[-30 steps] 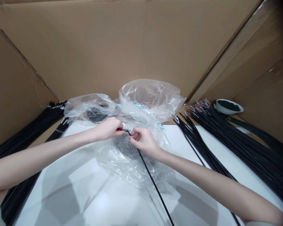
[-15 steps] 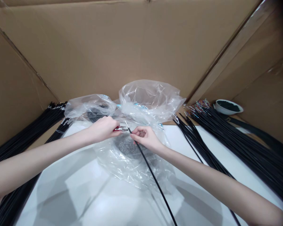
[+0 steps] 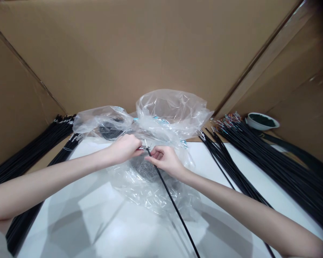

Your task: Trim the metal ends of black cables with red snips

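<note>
My left hand is closed around a small cutting tool with red handles. The tool's jaws are at the upper end of a black cable, where a short pale tip sticks out. Just below that end, my right hand pinches the cable between thumb and fingers. From there the cable slants down to the bottom edge of the view. Under both hands lies a clear plastic bag with small grey bits in it.
Bundles of black cables lie at the left and at the right, some with coloured wire ends. A white bowl with dark green contents stands at the back right. Cardboard walls surround the white table.
My left hand and the tool have moved slightly right, and the jaws now meet the cable end. My right hand has barely shifted and keeps its pinch.
</note>
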The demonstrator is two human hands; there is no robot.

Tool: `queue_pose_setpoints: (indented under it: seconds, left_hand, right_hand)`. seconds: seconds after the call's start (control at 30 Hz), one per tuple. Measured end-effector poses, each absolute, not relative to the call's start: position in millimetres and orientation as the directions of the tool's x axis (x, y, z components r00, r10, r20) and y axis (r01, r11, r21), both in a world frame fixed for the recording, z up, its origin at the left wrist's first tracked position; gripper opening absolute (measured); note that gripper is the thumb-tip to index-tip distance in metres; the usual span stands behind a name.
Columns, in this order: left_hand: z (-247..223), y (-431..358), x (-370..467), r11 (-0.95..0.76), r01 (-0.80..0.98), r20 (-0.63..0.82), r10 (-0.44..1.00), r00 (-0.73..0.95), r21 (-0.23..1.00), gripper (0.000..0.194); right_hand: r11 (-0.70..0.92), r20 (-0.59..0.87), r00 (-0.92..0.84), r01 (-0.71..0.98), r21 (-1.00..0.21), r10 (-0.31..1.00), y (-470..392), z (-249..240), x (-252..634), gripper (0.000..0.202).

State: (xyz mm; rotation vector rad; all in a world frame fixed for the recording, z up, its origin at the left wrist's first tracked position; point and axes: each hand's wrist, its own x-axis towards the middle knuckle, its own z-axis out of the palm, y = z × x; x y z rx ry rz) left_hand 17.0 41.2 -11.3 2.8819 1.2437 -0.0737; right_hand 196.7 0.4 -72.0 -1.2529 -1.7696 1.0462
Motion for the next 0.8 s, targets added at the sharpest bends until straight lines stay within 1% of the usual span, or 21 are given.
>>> queue_pose_setpoints:
  seconds: [0.1,0.17,0.33,0.43,0.53,0.7,0.8]
  left_hand:
    - [-13.3,42.9,17.0,-0.692,0.722,-0.034,0.721,0.692,0.031,0.029]
    - [-12.9,43.7,16.6,-0.695,0.716,-0.022,0.716,0.698,0.067,0.029]
    - [-8.4,43.2,7.8,-0.672,0.732,-0.024,0.735,0.678,0.110,0.029]
    - [-4.9,42.4,0.7,-0.674,0.727,0.000,0.733,0.680,0.132,0.028]
    - [0.0,41.6,0.2,-0.679,0.729,-0.006,0.731,0.682,0.090,0.029]
    - [5.4,41.2,11.7,-0.684,0.729,-0.055,0.730,0.682,-0.027,0.029]
    - [2.1,42.8,17.5,-0.707,0.705,-0.065,0.707,0.705,-0.054,0.030]
  right_hand:
    - [0.211,0.111,-0.253,0.411,-0.887,0.961,0.7,-70.3,195.9,0.018]
    - [0.202,0.110,-0.239,0.405,-0.892,0.965,1.9,-68.8,194.9,0.018]
    - [0.054,-0.002,-0.213,0.253,-0.966,0.977,6.0,-68.4,194.8,0.020]
    - [-0.002,-0.036,-0.207,0.164,-0.986,0.978,7.7,-69.9,196.5,0.022]
    - [-0.005,-0.041,-0.241,0.147,-0.989,0.970,8.5,-69.6,197.2,0.025]
    - [0.036,-0.037,-0.305,0.231,-0.972,0.952,8.2,-66.4,195.1,0.024]
    - [0.080,-0.013,-0.322,0.273,-0.959,0.947,6.4,-65.1,193.6,0.021]
